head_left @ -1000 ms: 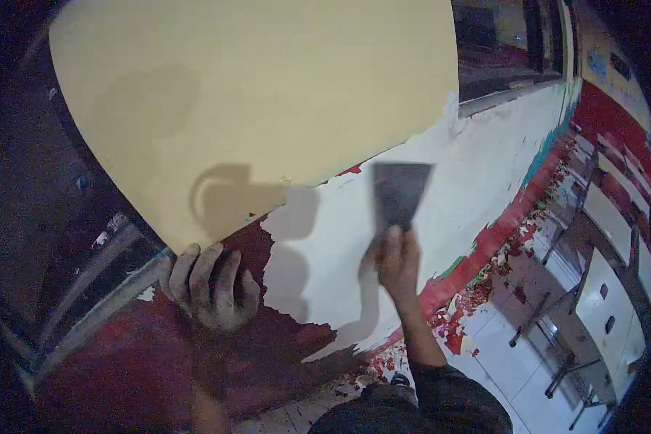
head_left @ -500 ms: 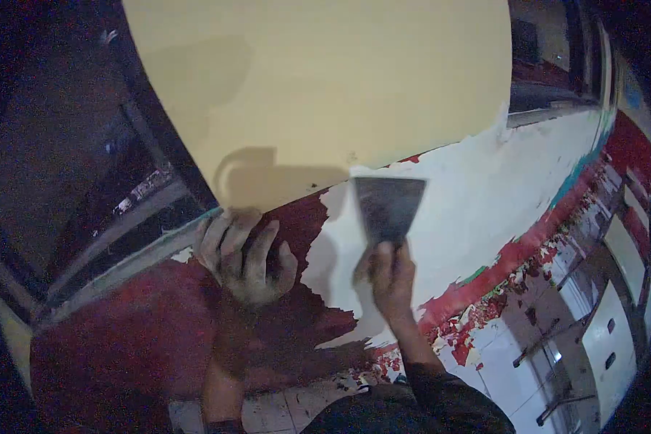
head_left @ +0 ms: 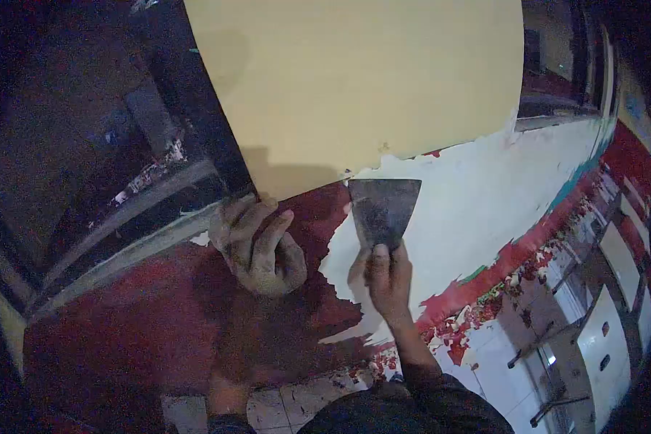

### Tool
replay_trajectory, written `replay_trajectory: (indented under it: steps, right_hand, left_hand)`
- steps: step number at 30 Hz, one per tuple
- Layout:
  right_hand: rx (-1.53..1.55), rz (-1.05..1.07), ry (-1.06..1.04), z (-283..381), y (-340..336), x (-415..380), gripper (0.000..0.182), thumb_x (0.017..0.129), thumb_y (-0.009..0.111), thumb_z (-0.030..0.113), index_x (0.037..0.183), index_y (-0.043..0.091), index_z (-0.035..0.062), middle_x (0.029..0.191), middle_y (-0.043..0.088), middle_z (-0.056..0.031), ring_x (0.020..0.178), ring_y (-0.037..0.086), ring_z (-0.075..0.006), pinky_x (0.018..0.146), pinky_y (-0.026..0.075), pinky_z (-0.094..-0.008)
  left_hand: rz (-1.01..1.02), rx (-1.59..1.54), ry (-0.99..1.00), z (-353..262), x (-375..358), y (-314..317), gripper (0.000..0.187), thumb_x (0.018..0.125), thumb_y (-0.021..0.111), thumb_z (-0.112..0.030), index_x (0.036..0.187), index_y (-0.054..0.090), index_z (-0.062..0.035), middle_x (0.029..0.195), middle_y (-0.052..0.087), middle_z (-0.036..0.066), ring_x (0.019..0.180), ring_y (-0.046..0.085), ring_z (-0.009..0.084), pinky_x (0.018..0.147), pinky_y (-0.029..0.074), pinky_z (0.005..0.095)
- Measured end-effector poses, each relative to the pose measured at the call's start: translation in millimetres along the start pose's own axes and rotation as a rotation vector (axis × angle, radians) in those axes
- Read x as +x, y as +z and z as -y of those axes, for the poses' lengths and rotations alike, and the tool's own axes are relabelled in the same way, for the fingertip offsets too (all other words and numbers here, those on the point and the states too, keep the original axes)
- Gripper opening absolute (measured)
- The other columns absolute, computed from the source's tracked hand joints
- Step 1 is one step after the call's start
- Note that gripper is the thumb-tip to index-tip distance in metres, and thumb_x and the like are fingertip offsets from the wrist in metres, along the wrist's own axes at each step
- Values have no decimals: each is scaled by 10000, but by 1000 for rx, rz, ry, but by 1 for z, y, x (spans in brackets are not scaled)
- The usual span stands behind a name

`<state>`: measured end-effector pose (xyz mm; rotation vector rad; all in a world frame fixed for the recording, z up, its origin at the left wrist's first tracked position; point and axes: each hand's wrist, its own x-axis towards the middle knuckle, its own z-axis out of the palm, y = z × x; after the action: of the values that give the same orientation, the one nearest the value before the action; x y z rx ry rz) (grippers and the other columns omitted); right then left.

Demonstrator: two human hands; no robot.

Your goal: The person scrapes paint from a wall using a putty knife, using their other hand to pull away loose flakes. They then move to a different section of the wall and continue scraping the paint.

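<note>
My right hand (head_left: pixel 390 282) is closed round a paint scraper (head_left: pixel 385 210), its wide flat blade pointing up the wall. The blade's edge lies near the border where cream paint (head_left: pixel 369 79) meets the bared white wall surface (head_left: pixel 456 195). Left of the blade is dark red paint (head_left: pixel 296 239) with a jagged, torn edge. My left hand (head_left: pixel 260 249) is up by the lower left corner of the cream area, its fingers bent but apart, with nothing seen in them. Whether its fingertips touch the wall cannot be made out.
Red and white paint flakes (head_left: pixel 459 336) lie along the wall's foot on the tiled floor (head_left: pixel 267 411). A dark window opening with a ledge (head_left: pixel 137 264) is at left. At right stand chairs or desks with pale tops (head_left: pixel 606 340).
The scraper blade has shifted slightly left against the wall and shows less blur. My left hand has moved a little right, with its fingers slightly more bent. The view has shifted too.
</note>
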<state>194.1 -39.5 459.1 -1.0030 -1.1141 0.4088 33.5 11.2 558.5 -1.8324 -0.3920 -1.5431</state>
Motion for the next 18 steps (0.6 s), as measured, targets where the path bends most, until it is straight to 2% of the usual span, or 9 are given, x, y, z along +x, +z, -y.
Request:
replay_trajectory:
  steps: [3,7,8,9,12,13,15,17,18]
  right_hand:
    - [220,-171,209,4,-13,5,242,961,399,273,980,477,44,582,466,9,480,425,-61,421,355,-235]
    - [-174,134,-215,8,13,-9,274,951,416,275,939,505,16,597,516,-7,489,454,-74,433,358,-257]
    - [-112,90,79,4,7,-12,331,940,431,326,861,483,9,572,551,-58,493,541,-140,456,417,-310]
    - [91,-48,202,14,2,-7,325,943,430,322,866,483,11,574,533,-43,481,520,-126,440,399,-299]
    - [20,-243,89,7,3,3,297,955,404,286,890,484,8,546,498,-29,455,479,-116,423,374,-291]
    - [96,-172,194,7,5,-4,273,954,409,267,920,491,10,550,490,-24,459,469,-112,428,370,-283]
    - [-87,-67,-38,-2,5,-13,213,958,403,249,954,464,46,584,450,19,452,424,-54,401,352,-210]
    - [114,-195,99,10,0,-14,220,951,414,246,977,470,35,572,447,17,453,420,-57,415,358,-220]
    - [176,-226,200,19,-4,-8,273,940,428,272,936,491,7,553,504,-91,466,529,-195,449,395,-336]
  left_hand:
    - [-3,-19,9,2,3,-1,169,782,515,-85,916,593,-16,982,574,147,944,537,340,860,408,483]
    - [15,-42,30,6,0,-6,164,788,509,-85,907,595,-12,985,577,149,939,543,336,852,416,480]
    - [-7,-69,26,7,0,-6,178,772,499,-53,921,592,-24,991,569,135,936,539,327,839,416,476]
    - [-33,-92,20,7,-1,-6,206,755,489,-20,934,590,-36,996,560,121,934,535,319,826,415,471]
    - [-65,-119,-25,7,-4,-8,222,755,487,-11,951,586,-45,996,551,111,930,531,315,814,415,467]
    - [-64,-123,-46,6,-6,-9,212,763,491,-23,952,585,-44,994,551,113,929,531,317,815,415,467]
    - [-70,-116,-30,11,-2,-14,209,774,497,-51,964,584,-43,998,551,119,938,529,327,825,409,473]
    - [-49,-34,-19,18,0,-22,211,783,504,-77,975,582,-40,1004,550,125,949,527,335,834,402,480]
    - [-30,46,-20,21,0,-27,214,786,508,-90,980,580,-37,1009,549,128,955,526,338,838,398,484]
